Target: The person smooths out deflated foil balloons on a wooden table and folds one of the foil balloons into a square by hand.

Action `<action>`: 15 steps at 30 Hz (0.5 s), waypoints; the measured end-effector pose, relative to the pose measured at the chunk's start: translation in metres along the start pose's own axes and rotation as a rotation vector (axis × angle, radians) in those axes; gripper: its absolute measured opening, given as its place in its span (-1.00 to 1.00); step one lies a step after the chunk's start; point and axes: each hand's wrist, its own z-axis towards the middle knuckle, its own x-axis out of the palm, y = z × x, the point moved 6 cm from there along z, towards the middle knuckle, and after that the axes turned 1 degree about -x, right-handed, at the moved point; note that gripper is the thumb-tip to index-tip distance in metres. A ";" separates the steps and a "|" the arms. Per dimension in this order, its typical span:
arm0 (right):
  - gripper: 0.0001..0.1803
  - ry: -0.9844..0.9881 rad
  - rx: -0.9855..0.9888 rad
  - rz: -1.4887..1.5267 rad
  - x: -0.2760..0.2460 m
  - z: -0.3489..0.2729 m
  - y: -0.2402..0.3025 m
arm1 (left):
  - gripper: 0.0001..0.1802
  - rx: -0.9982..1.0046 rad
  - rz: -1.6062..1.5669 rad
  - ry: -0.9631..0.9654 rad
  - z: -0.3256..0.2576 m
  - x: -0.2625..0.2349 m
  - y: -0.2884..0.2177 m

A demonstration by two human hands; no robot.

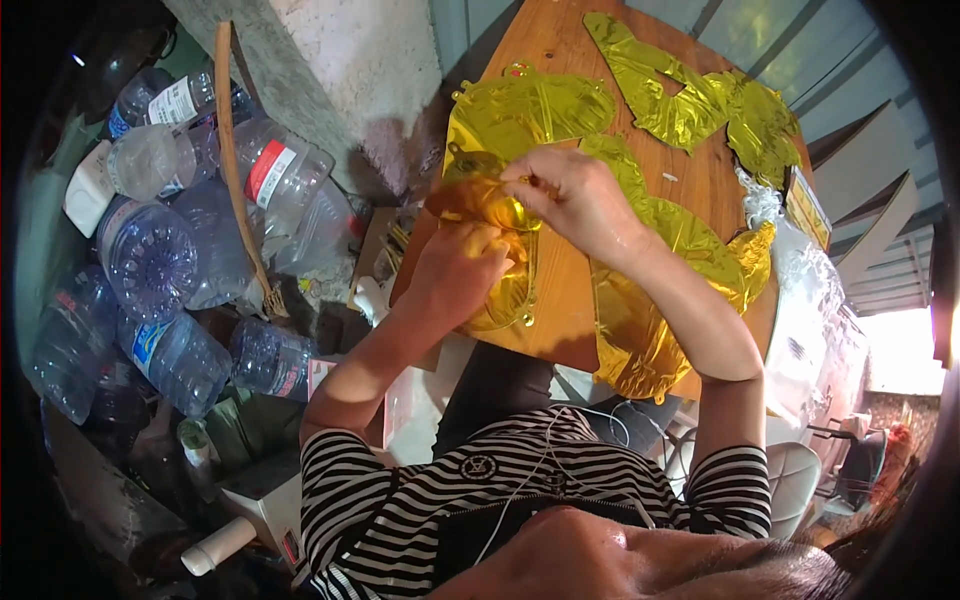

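Shiny gold foil balloons lie flat on a wooden table. A gold foil balloon [510, 295] at the table's left edge is between my hands, its upper part crumpled and lifted. My left hand [465, 262] is closed on the foil, fingers curled against it. Just right of it and a little farther away, my right hand [578, 200] pinches the foil's edge between thumb and fingertips. Whatever small part sits in that pinch is too blurred to make out. Beyond both hands lies another gold foil balloon [535, 105], uninflated.
More flat gold foil balloons [690, 105] cover the wooden table [565, 325] to the right and far side. Clear plastic wrap [805, 310] hangs at its right edge. Large empty plastic bottles [160, 250] are piled at left, with a curved wooden stick [235, 160] among them.
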 end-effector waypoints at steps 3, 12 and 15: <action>-0.70 -0.112 0.052 -0.001 -0.031 0.032 -0.019 | -0.75 0.083 -0.061 -0.020 0.016 0.012 0.009; -0.62 0.085 0.328 0.252 -0.154 0.188 -0.168 | -0.59 0.220 -0.239 -0.213 0.101 0.011 0.048; -0.57 0.362 0.395 -0.339 -0.159 0.224 -0.185 | -0.47 0.223 -0.171 -0.211 0.101 0.037 0.083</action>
